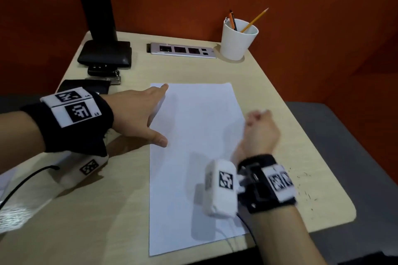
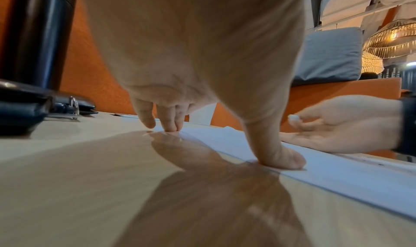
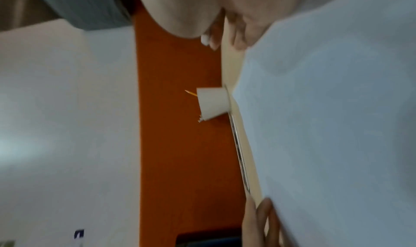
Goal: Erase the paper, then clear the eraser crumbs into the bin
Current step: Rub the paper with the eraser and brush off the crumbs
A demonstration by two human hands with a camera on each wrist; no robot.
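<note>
Left hand (image 1: 137, 114) is pinning the paper's (image 1: 193, 157) left edge, fingers straight, nothing grasped. Paper is lying mid-counter (image 1: 97, 232), toward the near edge. Right hand (image 1: 261, 133) is working at the paper's right edge, its grip pinching a small white eraser (image 2: 294, 120). Crumbs (image 1: 305, 189) are sitting by the counter's right edge.

Risks: sweeping hard is likely sending crumbs off that edge onto the floor; paper skidding if the left hand lifts.

Only wrist views are showing the eraser; the head view is blurring it. No bin visible anywhere.
</note>
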